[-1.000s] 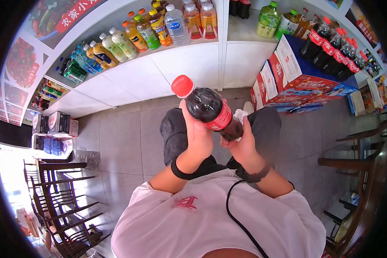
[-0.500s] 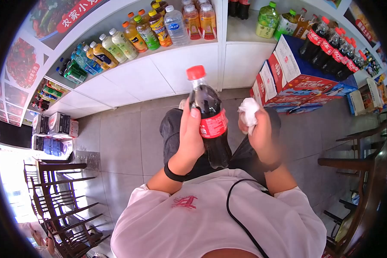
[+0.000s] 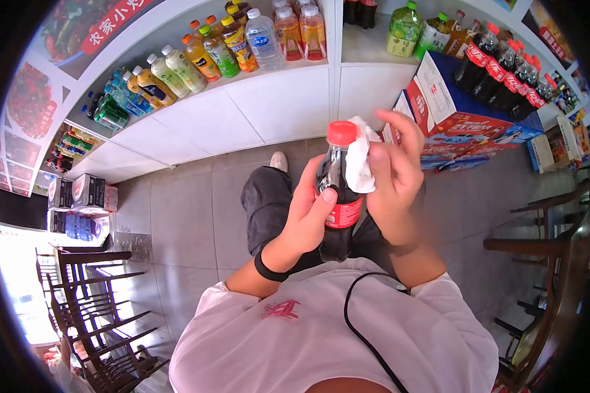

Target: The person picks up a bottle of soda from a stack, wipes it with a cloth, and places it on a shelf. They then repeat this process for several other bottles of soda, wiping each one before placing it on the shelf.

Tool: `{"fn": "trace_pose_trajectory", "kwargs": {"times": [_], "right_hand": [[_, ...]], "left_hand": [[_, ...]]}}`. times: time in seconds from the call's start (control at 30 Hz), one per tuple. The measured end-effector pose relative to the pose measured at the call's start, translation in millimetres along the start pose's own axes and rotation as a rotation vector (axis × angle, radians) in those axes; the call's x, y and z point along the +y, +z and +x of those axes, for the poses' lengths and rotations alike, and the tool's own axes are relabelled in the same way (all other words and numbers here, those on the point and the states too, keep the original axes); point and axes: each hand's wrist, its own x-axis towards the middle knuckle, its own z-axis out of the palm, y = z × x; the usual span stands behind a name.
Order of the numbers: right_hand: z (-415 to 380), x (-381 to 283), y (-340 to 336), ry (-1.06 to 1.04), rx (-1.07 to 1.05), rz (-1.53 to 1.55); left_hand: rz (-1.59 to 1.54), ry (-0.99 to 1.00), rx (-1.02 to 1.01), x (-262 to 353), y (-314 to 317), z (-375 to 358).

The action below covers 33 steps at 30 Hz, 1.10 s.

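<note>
A cola bottle [image 3: 339, 216] with a red cap and red label is held upright in front of my lap. My left hand [image 3: 306, 213] is wrapped round its side, thumb on the label's upper edge. My right hand [image 3: 398, 177] presses a crumpled white tissue [image 3: 359, 160] against the bottle's shoulder, just below the cap. The thumb and some fingers of that hand pinch the tissue, and another finger sticks out. The tissue covers part of the bottle's right side.
Shelves ahead hold several drink bottles [image 3: 216, 52]. At right, more cola bottles [image 3: 498, 75] stand on stacked cartons [image 3: 462, 105]. Wooden chairs [image 3: 92, 308] are at left, and a dark table edge [image 3: 524, 247] is at right. Boxes [image 3: 88, 193] are piled far left.
My right hand has moved left and up, bringing the tissue from beside the bottle onto its neck and shoulder. My left hand has shifted the bottle slightly right.
</note>
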Motion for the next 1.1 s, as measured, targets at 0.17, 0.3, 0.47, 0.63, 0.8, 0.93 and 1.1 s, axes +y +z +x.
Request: {"fn": "trace_pose_trajectory", "kwargs": {"times": [0.17, 0.3, 0.47, 0.63, 0.8, 0.93, 1.1], "right_hand": [[-25, -10, 3, 0.142, -0.06, 0.156], [-14, -14, 5, 0.159, -0.103, 0.245], [-19, -17, 2, 0.134, -0.155, 0.319], [-41, -16, 7, 0.066, -0.201, 0.264], [-22, -13, 5, 0.133, -0.168, 0.3], [-9, -13, 8, 0.089, -0.124, 0.307], [-27, -11, 8, 0.021, -0.119, 0.215]], "left_hand": [[-0.016, 0.005, 0.046, -3, -3, 0], [-0.01, -0.081, 0.091, -8, -6, -1], [0.043, 0.028, 0.093, -4, -8, 1], [0.003, 0.026, 0.127, -3, -21, 6], [0.159, 0.068, 0.115, -4, -16, 5], [0.193, 0.075, 0.065, -6, -9, 7], [0.227, 0.031, 0.11, -5, -13, 7]]}}
